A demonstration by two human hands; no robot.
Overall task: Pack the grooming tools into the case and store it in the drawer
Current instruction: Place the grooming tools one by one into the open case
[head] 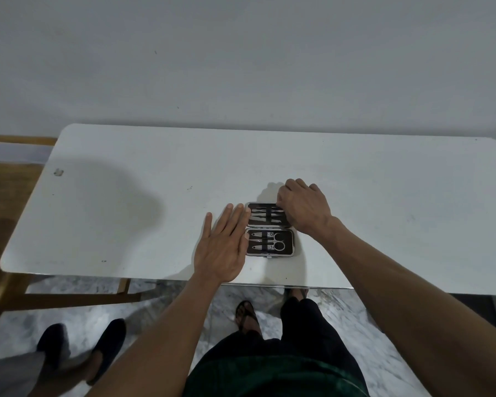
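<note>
On a white bench [126,210], one left hand [223,245] lies flat and open-fingered, touching one open case [269,242]. Two halves hold several metal tools. One right hand [304,209], fingers curled, covers its far right corner; grip unclear.

No writing can be read anywhere here; the open case [269,229] shows no brand or label on its dark lining or metal rim; the tools in it are too small for any stamp to be made out; the white counter [126,210] carries no print, only a small grey mark near its left end, too blurred to read; the wall behind is blank.
</note>
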